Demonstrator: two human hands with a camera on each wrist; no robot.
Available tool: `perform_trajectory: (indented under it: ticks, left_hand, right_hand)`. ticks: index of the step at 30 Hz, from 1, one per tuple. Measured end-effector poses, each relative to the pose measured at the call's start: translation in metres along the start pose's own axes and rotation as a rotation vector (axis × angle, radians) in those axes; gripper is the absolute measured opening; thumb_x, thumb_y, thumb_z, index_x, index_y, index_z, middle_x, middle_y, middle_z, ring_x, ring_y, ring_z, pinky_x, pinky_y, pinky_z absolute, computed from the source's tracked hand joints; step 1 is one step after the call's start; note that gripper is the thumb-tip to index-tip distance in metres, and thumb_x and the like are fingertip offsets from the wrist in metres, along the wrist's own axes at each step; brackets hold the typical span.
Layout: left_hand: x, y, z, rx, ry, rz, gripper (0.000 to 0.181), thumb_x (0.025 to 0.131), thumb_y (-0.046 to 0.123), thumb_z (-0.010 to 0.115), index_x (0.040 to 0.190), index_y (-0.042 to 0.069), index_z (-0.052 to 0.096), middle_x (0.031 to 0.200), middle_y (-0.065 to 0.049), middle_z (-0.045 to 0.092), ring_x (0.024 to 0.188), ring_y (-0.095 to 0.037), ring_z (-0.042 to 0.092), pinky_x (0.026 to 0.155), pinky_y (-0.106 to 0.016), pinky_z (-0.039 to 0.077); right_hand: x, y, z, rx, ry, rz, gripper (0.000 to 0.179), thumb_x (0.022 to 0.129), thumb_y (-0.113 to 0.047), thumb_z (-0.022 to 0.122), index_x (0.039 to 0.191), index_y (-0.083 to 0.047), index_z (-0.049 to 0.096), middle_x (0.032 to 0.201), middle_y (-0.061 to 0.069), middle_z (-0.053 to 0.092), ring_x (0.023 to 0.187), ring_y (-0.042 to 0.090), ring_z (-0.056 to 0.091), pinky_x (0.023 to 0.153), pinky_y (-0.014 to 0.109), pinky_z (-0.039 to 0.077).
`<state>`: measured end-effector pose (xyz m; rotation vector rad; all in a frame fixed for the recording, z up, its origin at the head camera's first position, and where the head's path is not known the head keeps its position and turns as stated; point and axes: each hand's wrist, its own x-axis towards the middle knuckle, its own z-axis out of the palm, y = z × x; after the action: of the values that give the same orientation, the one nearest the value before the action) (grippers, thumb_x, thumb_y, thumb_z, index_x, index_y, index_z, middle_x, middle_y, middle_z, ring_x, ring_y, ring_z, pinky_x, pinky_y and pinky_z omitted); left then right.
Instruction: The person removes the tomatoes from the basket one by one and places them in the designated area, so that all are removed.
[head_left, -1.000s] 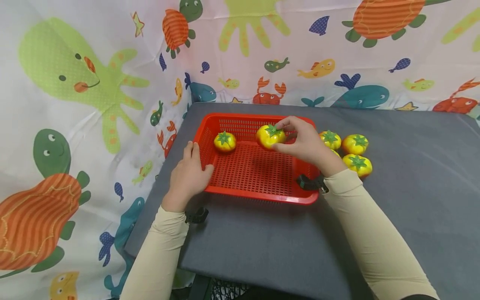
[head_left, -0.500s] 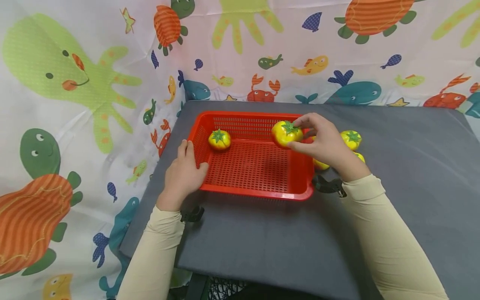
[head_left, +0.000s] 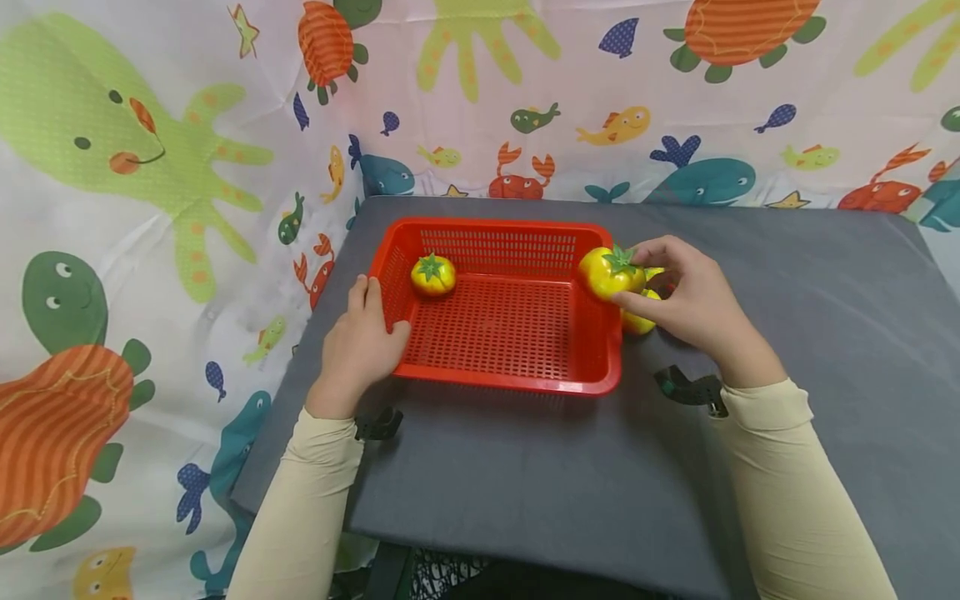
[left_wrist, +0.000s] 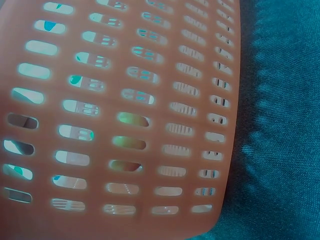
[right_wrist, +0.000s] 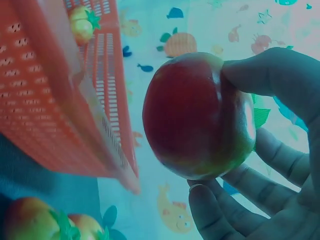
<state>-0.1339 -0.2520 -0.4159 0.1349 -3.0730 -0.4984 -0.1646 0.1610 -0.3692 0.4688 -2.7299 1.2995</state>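
Observation:
My right hand (head_left: 697, 304) holds a yellow-and-red toy tomato (head_left: 603, 275) with a green star-shaped top, above the right rim of the red plastic basket (head_left: 510, 387). In the right wrist view, thumb and fingertips pinch this tomato (right_wrist: 192, 120), its red underside showing, apart from the basket wall (right_wrist: 50, 100). With fairly straight fingers, my left hand (head_left: 358, 342) rests on the basket's left rim near the front corner. Another tomato (head_left: 432, 276) sits inside at the back left. The left wrist view shows only the basket's slotted outer wall (left_wrist: 150, 110) and cloth.
More tomatoes (head_left: 637, 323) stand on the grey cloth-covered table (head_left: 525, 467) just right of the basket, partly hidden by the right hand. A curtain (head_left: 465, 125) printed with sea animals hangs behind and to the left. The table's front edge lies below the arms.
My right hand has carried the tomato rightward, from over the basket's inside to its right rim. The left hand stays at the left rim. The whole view has shifted slightly.

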Motion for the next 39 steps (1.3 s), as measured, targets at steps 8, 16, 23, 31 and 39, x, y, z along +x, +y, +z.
perform_trajectory:
  ticks: [8,16,23,31,39]
  left_hand:
    - [0.001,0.0,0.0,0.012,-0.008,0.0,0.082,0.091,0.04,0.051,0.156,0.004,0.016,0.162,-0.015,0.013,0.101,-0.04,0.058,0.079,-0.058,0.051]
    - [0.001,-0.001,0.001,0.007,-0.015,-0.004,0.082,0.092,0.04,0.05,0.156,0.005,0.015,0.162,-0.014,0.012,0.099,-0.039,0.059,0.078,-0.057,0.052]
    - [0.001,0.0,0.0,0.002,-0.015,-0.006,0.08,0.092,0.04,0.048,0.157,0.006,0.014,0.163,-0.013,0.011,0.099,-0.04,0.059,0.077,-0.057,0.051]
    - [0.001,0.001,0.001,0.004,-0.015,-0.007,0.08,0.092,0.039,0.048,0.157,0.006,0.015,0.162,-0.013,0.013,0.1,-0.04,0.059,0.078,-0.057,0.051]
    - [0.0,0.002,-0.001,-0.003,-0.019,-0.004,0.081,0.091,0.038,0.05,0.157,0.005,0.015,0.162,-0.014,0.011,0.1,-0.04,0.058,0.079,-0.056,0.051]
  right_hand:
    - [-0.021,0.014,-0.008,0.023,0.013,0.065,0.049,0.078,-0.027,0.083,0.114,-0.01,0.054,0.121,0.007,0.058,0.102,0.026,0.055,0.069,0.01,0.048]
    - [-0.04,0.029,-0.014,-0.01,0.039,0.099,0.049,0.077,-0.027,0.083,0.114,-0.011,0.055,0.119,0.005,0.057,0.102,0.022,0.053,0.071,0.006,0.044]
    - [-0.055,0.04,-0.014,-0.022,0.035,0.138,0.049,0.078,-0.027,0.082,0.115,-0.01,0.055,0.114,0.004,0.058,0.1,0.016,0.049,0.072,0.007,0.045]
    - [-0.071,0.056,-0.005,-0.011,0.016,0.182,0.05,0.077,-0.03,0.083,0.114,-0.011,0.056,0.115,0.005,0.059,0.099,0.024,0.057,0.071,0.006,0.044]
    - [-0.075,0.067,0.007,-0.018,-0.006,0.159,0.046,0.074,-0.029,0.086,0.107,-0.012,0.059,0.112,0.0,0.059,0.089,0.017,0.063,0.074,0.011,0.048]
